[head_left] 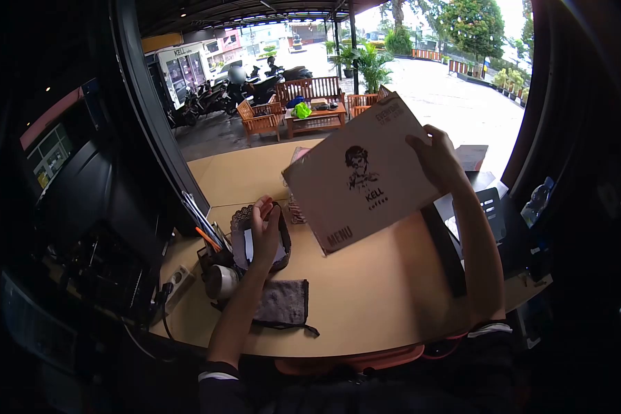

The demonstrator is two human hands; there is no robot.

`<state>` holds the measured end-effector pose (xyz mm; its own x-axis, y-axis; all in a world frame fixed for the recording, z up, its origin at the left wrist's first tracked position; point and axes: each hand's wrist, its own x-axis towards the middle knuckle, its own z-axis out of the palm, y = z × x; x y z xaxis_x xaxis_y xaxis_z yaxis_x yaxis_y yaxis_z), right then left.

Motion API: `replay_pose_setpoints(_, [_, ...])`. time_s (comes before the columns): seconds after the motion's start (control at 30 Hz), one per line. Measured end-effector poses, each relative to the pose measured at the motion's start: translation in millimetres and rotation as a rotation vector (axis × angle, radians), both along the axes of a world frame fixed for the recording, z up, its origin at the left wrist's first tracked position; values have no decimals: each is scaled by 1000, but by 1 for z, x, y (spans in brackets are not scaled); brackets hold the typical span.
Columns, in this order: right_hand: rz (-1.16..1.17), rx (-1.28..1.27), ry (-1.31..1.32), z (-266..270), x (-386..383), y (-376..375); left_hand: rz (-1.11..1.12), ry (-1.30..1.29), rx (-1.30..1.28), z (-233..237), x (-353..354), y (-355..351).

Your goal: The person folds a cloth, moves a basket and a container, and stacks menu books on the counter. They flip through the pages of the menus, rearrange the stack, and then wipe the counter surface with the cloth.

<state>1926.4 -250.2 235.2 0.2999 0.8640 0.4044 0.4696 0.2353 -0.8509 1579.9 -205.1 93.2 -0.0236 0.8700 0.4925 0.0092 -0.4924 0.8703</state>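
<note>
Nearest the person, a grey cloth [283, 302] lies flat on the wooden counter [366, 297], with a white cup [222, 281] just to its left. Beyond the cloth, the left hand [265, 224] rests on a dark tray [239, 234] holding a white slip [249, 245]. Its fingers are curled close together over them, though whether they actually grip I cannot tell. Farther out, the right hand [436, 160] pinches the upper edge of the Kell Coffee menu card [362, 183], thumb behind and fingers in front. The card is lifted clear of the counter and tilted, so it is picked up but not set anywhere. Beyond the window stand wooden benches [310, 90] and motorbikes [214, 96].
</note>
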Motion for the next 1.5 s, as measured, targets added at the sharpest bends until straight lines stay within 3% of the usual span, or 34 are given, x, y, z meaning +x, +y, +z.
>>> replay_pose_setpoints(0.17, [-171,154,291,-37,20,75,51,14,-81,-12,3,95])
replay_pose_setpoints(0.27, [-143,238,453,-40,10,81,200,412,-19,-31,9,166])
replay_pose_setpoints(0.3, [-156,246,511,-42,11,84,191,411,-12,-26,12,174])
replay_pose_setpoints(0.37, [-188,254,564,-46,18,91,224,616,-128,-22,22,185])
replay_pose_setpoints(0.4, [-203,274,586,-47,21,94,86,508,-136,-25,25,196])
replay_pose_setpoints(0.47, [-225,288,608,-51,28,97,84,570,-87,-37,25,213])
replay_pose_setpoints(0.7, [-251,91,550,-99,45,139,34,724,-6,6,32,142])
replay_pose_setpoints(0.77, [-208,43,582,-121,47,159,118,992,-48,11,21,150])
replay_pose_setpoints(0.8, [-219,-35,543,-131,50,168,152,779,83,-11,11,173])
replay_pose_setpoints(0.83, [-227,-110,505,-142,55,177,143,664,0,-3,6,174])
replay_pose_setpoints(0.93, [-218,-208,445,-174,53,203,133,630,-129,-1,-3,192])
replay_pose_setpoints(0.97, [-226,-275,383,-181,53,207,21,477,-359,-7,0,199])
replay_pose_setpoints(1.0, [-285,-379,217,-162,31,189,-94,316,-584,-10,4,204])
replay_pose_setpoints(1.03, [-330,-463,-3,-160,23,190,-92,315,-578,-7,8,204])
replay_pose_setpoints(1.1, [-652,-282,-612,-170,1,175,-344,316,-696,-2,18,203])
replay_pose_setpoints(1.13, [-584,-464,-501,-160,2,173,-351,253,-766,2,23,199])
replay_pose_setpoints(1.17, [-588,-463,-500,-155,5,172,-354,253,-764,-2,25,210])
replay_pose_setpoints(1.23, [-258,-811,-340,-156,21,174,-553,117,-877,-16,26,235])
replay_pose_setpoints(1.27, [-261,-815,-338,-166,25,175,-557,119,-880,-19,27,235])
replay_pose_setpoints(1.33, [-37,-850,-16,-190,34,180,-630,171,-929,-2,36,214])
replay_pose_setpoints(1.37, [-42,-853,-18,-189,38,178,-636,168,-931,-8,40,220])
replay_pose_setpoints(1.43, [103,-667,-46,-161,22,150,-514,480,-856,-21,46,228])
replay_pose_setpoints(1.5, [113,-588,22,-195,36,162,-556,490,-887,-12,49,215])
